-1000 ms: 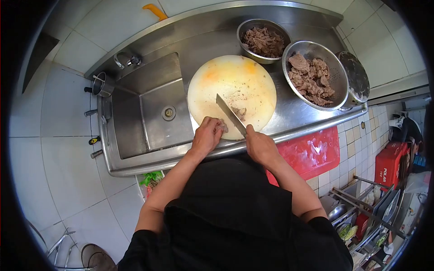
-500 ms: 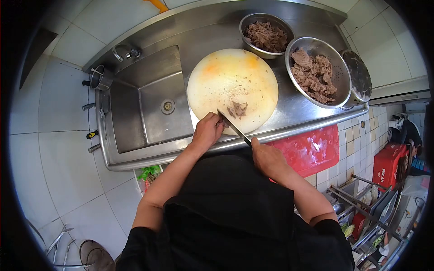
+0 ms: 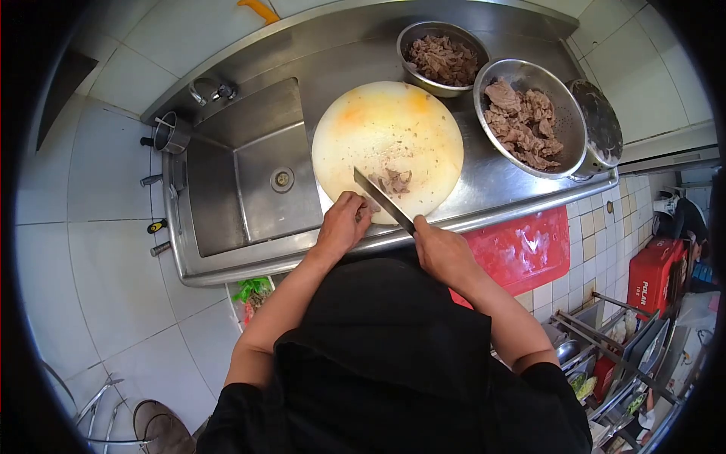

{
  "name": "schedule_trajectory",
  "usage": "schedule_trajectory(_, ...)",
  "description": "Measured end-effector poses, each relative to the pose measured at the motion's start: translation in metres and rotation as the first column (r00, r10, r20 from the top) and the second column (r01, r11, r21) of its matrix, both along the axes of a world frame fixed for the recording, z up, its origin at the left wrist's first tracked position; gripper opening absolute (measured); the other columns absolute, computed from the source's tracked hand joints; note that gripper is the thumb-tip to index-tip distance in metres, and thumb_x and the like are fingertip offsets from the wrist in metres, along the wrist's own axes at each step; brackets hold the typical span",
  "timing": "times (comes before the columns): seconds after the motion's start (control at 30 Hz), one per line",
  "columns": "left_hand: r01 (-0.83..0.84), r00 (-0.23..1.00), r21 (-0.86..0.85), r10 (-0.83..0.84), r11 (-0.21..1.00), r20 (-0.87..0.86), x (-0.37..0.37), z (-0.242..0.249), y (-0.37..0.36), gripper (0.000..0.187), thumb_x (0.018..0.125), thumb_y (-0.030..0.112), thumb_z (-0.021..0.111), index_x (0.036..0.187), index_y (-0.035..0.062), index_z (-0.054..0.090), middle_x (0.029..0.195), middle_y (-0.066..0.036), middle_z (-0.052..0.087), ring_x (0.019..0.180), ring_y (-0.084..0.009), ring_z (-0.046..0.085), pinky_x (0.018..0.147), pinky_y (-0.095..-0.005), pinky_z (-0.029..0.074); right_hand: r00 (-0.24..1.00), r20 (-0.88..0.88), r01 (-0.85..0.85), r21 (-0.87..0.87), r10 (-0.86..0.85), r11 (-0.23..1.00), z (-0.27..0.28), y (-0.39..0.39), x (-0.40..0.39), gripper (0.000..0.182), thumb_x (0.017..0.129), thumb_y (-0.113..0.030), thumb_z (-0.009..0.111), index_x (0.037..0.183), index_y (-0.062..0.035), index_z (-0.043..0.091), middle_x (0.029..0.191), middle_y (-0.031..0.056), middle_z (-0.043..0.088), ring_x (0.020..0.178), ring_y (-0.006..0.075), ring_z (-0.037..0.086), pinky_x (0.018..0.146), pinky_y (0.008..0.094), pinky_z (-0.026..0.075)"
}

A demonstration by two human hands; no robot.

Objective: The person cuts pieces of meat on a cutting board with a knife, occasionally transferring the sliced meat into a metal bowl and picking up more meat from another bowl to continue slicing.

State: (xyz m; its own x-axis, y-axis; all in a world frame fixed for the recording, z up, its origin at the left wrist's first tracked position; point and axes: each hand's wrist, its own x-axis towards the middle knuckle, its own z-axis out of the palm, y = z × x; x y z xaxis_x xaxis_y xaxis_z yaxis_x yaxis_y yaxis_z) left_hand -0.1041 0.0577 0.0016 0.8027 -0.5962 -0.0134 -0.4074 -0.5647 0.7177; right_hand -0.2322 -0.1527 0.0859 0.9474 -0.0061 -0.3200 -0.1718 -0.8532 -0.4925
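My right hand (image 3: 441,248) is closed round the dark handle of a knife (image 3: 384,197). Its blade slants up and left over the near part of a round white cutting board (image 3: 355,113). My left hand (image 3: 344,221) rests at the board's near edge with fingers curled on a small piece of meat (image 3: 370,204), mostly hidden by the fingers, close beside the blade. Just beyond the blade lie several cut meat slices (image 3: 395,181), with crumbs scattered over the board. Orange stains mark the board's far side.
A steel bowl of meat strips (image 3: 444,60) and a colander (image 3: 484,113) with larger meat pieces stand at the right. A sink basin (image 3: 212,219) with a faucet (image 3: 212,91) is at the left. A red lid-like panel (image 3: 522,250) lies below the counter's front edge.
The knife has lifted slightly and moved up and left, its blade face showing wider. My left hand has shifted a little down and left. The slices by the blade have spread a bit.
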Motion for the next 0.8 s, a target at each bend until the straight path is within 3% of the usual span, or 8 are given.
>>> schedule_trajectory(0.23, -0.099, 0.994, -0.006, 0.099, 0.995, -0.043, -0.004, -0.004, -0.004, 0.025, 0.087, 0.004, 0.077, 0.111, -0.0022, 0.07, 0.102, -0.014, 0.067, 0.082, -0.0244, 0.07, 0.077, -0.0349, 0.059, 0.994, -0.103, -0.041, -0.003, 0.041, 0.999, 0.002, -0.009, -0.03, 0.016, 0.105, -0.016, 0.05, 0.111, -0.0022, 0.046, 0.083, 0.0249, 0.07, 0.08, 0.0476, 0.069, 0.07, 0.0597, 0.052)
schedule_trajectory(0.4, -0.097, 0.995, -0.039, 0.096, 0.995, -0.026, -0.005, -0.003, -0.005, 0.025, 0.087, 0.005, 0.079, 0.11, -0.0022, 0.071, 0.097, -0.014, 0.069, 0.078, -0.0236, 0.07, 0.074, -0.0329, 0.058, 0.996, -0.088, -0.025, 0.027, 0.028, 0.999, -0.027, 0.0, -0.019, 0.017, 0.106, -0.018, 0.047, 0.112, -0.0021, 0.046, 0.084, 0.0251, 0.07, 0.082, 0.0478, 0.069, 0.072, 0.0591, 0.053)
schedule_trajectory(0.47, -0.094, 0.99, -0.037, 0.09, 0.995, -0.107, -0.004, 0.001, -0.004, 0.023, 0.09, 0.008, 0.075, 0.111, -0.0019, 0.071, 0.101, -0.018, 0.069, 0.087, -0.0313, 0.073, 0.078, -0.0386, 0.059, 0.998, -0.052, -0.017, 0.045, 0.02, 0.999, -0.03, 0.003, 0.0, 0.017, 0.106, -0.018, 0.046, 0.112, -0.0022, 0.046, 0.084, 0.0253, 0.07, 0.082, 0.0479, 0.069, 0.073, 0.0592, 0.053)
schedule_trajectory(0.53, -0.087, 0.994, -0.047, 0.083, 0.995, -0.075, -0.008, -0.001, -0.004, 0.024, 0.089, 0.005, 0.076, 0.111, -0.0021, 0.071, 0.101, -0.017, 0.069, 0.085, -0.0283, 0.073, 0.077, -0.0364, 0.059, 0.997, -0.068, -0.021, 0.007, 0.021, 1.0, -0.027, 0.005, 0.018, 0.016, 0.101, -0.013, 0.048, 0.112, -0.0024, 0.048, 0.082, 0.0227, 0.071, 0.082, 0.0442, 0.071, 0.072, 0.0578, 0.055)
schedule_trajectory(0.7, -0.078, 0.995, -0.126, 0.069, 0.989, -0.067, -0.009, 0.004, 0.002, 0.023, 0.088, 0.002, 0.076, 0.11, -0.0023, 0.071, 0.103, -0.017, 0.071, 0.087, -0.0266, 0.074, 0.078, -0.035, 0.06, 0.999, -0.034, -0.003, 0.01, 0.004, 1.0, -0.014, 0.001, 0.022, 0.016, 0.104, -0.017, 0.047, 0.112, -0.003, 0.047, 0.086, 0.0253, 0.071, 0.084, 0.0471, 0.07, 0.075, 0.0596, 0.053)
schedule_trajectory(0.77, -0.029, 0.994, -0.032, 0.026, 0.999, -0.104, -0.005, 0.01, 0.0, 0.024, 0.089, 0.001, 0.076, 0.112, -0.0016, 0.071, 0.105, -0.017, 0.071, 0.092, -0.0278, 0.075, 0.081, -0.0352, 0.06, 0.997, -0.079, 0.014, 0.042, -0.011, 0.999, -0.004, -0.003, 0.018, 0.018, 0.106, -0.02, 0.049, 0.113, -0.0038, 0.047, 0.087, 0.0257, 0.072, 0.084, 0.0484, 0.069, 0.078, 0.0605, 0.052)
schedule_trajectory(0.8, 0.005, 0.994, 0.009, -0.004, 1.0, -0.105, -0.002, 0.006, 0.001, 0.032, 0.089, 0.003, 0.077, 0.12, 0.0002, 0.07, 0.111, -0.017, 0.07, 0.097, -0.0289, 0.076, 0.084, -0.0347, 0.061, 0.993, -0.122, 0.013, 0.041, -0.008, 0.999, 0.0, -0.002, 0.015, 0.018, 0.105, -0.02, 0.051, 0.114, -0.0044, 0.048, 0.087, 0.0248, 0.072, 0.085, 0.0478, 0.07, 0.079, 0.0603, 0.053)
